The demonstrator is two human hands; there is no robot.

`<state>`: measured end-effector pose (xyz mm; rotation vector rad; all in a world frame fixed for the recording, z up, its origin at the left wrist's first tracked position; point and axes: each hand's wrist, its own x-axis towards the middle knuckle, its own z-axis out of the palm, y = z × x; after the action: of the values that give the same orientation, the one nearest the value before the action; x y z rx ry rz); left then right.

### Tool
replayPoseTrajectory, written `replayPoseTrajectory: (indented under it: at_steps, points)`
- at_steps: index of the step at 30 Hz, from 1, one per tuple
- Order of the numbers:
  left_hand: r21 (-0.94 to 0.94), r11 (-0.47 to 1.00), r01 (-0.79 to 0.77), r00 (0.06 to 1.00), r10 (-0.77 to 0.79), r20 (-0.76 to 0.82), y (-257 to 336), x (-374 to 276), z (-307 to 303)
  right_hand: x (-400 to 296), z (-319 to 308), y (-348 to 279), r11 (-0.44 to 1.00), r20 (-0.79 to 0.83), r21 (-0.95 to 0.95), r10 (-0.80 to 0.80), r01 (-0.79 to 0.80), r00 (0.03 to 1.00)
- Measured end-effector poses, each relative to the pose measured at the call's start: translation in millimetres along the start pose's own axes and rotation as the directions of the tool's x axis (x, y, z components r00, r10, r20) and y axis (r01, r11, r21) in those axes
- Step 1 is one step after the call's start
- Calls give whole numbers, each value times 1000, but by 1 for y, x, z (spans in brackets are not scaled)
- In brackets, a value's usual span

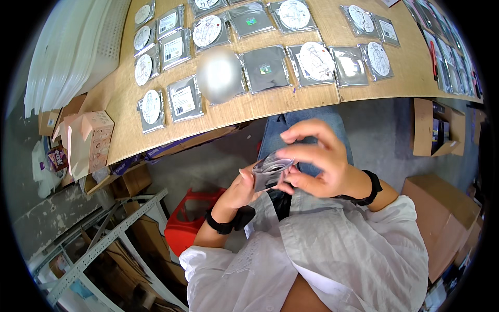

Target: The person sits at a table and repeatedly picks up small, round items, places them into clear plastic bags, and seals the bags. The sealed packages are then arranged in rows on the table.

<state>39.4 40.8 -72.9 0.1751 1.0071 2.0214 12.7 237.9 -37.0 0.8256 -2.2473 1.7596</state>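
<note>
Above my lap, below the table's front edge, my left hand (pixel 245 185) holds a small grey glossy plastic packet (pixel 269 171) from its left side and underneath. The packet's top layer bulges, as if its mouth gapes a little; what is inside is not clear. My right hand (pixel 321 160) is at the packet's right end, with a fingertip at the upper edge and the thumb by the near edge. Its index finger is raised, and the fingers are slightly blurred. On the table, flat grey packets (pixel 267 70) lie in rows, several topped with round white cards bearing line drawings (pixel 315 60).
The wooden table (pixel 249 111) spans the far side. Stacked translucent plastic trays (pixel 78 46) and a pink carton (pixel 91 140) stand at its left. A red pen-like object (pixel 433 60) lies right. A red plastic stool (pixel 191 218), a metal frame (pixel 113 238) and cardboard boxes (pixel 440 218) flank me.
</note>
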Motion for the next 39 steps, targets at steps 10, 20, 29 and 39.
replayPoseTrajectory:
  at_steps: [10, 20, 29, 39]
  points:
    - [-200, 971, 130, 991, -122, 51, 4, 9, 6, 2, -5, 9, 992, 18, -105, 72, -70, 997]
    - [-396, 907, 146, 969, -212, -129, 6, 9, 10, -6, 0, 16, 864, 154, -377, -295, 332, 943]
    - [-388, 911, 140, 962, -218, -165, 6, 10, 12, -9, 5, 18, 844, 181, -377, -337, 381, 924]
    - [-417, 907, 53, 975, -138, -177, -3, 6, 9, -8, 8, 21, 843, 206, -374, -332, 387, 921]
